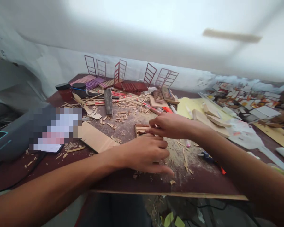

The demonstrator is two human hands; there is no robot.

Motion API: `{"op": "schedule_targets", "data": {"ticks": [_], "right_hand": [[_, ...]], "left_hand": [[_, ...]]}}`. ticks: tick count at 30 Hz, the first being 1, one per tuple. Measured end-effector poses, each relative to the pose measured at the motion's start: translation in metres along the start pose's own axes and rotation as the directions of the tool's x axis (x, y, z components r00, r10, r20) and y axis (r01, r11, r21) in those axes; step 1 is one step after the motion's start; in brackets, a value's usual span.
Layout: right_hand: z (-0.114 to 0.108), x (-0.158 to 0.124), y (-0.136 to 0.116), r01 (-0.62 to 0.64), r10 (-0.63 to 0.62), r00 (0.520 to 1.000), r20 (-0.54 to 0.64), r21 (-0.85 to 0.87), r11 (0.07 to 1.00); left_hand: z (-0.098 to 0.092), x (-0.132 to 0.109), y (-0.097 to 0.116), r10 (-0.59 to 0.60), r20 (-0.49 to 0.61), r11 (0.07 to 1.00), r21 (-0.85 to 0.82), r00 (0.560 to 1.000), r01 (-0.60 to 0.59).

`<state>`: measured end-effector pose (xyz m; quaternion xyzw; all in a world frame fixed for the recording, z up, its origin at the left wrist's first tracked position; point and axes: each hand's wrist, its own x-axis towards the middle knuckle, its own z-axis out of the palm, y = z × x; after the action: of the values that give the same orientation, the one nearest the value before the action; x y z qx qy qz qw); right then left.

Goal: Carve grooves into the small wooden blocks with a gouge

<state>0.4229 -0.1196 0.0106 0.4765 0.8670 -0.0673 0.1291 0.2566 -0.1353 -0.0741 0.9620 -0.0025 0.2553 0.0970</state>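
Note:
On the table lies a small wooden slatted piece (140, 128) with a dark reddish edge. Both hands are close to it and cover much of it. My left hand (145, 154) is palm down on its near side, with bent, parted fingers and the thumb stretched to the right. No held object shows in that hand. From the right comes my right hand (168, 125), its thumb and forefinger curled together over the slatted piece. Whatever is between those fingertips is hidden or too small to make out.
Wood splinters litter the dark red table (180, 186). A flat board (97, 137) and a phone (55, 130) are to the left. Farther back are two dark-lidded jars (79, 90), a grey wood block (108, 102) and a red slatted piece (132, 87). Wood blocks (201, 121) lie at right.

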Motion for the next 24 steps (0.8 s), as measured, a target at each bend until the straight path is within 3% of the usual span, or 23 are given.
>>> {"op": "schedule_targets", "data": {"ticks": [3,6,8,12,14,17,24], "right_hand": [[-0.007,0.004,0.007,-0.016,0.019,0.994,-0.106,0.03,0.999],[-0.004,0.006,0.017,-0.079,0.109,0.959,-0.262,0.122,0.989],[0.004,0.008,0.024,-0.144,0.216,0.903,-0.371,0.21,0.967],[0.028,0.015,0.034,-0.183,0.346,0.777,-0.526,0.337,0.923],[0.038,0.019,0.035,-0.144,0.357,0.737,-0.574,0.383,0.912],[0.048,0.024,0.034,-0.084,0.368,0.699,-0.614,0.44,0.894],[0.06,0.03,0.041,0.0,0.437,0.595,-0.674,0.544,0.839]], "left_hand": [[-0.039,-0.007,-0.019,-0.128,-0.111,0.991,-0.057,0.986,0.122],[-0.071,-0.015,-0.041,-0.296,-0.251,0.955,-0.052,0.922,0.292],[-0.08,-0.021,-0.052,-0.365,-0.186,0.931,-0.045,0.912,0.363],[-0.071,-0.031,-0.062,-0.333,0.2,0.935,-0.056,0.921,0.35],[-0.061,-0.032,-0.062,-0.29,0.313,0.942,-0.076,0.904,0.328],[-0.053,-0.032,-0.06,-0.281,0.364,0.94,-0.083,0.888,0.332],[-0.05,-0.031,-0.056,-0.409,0.331,0.912,0.125,0.85,0.391]]}}
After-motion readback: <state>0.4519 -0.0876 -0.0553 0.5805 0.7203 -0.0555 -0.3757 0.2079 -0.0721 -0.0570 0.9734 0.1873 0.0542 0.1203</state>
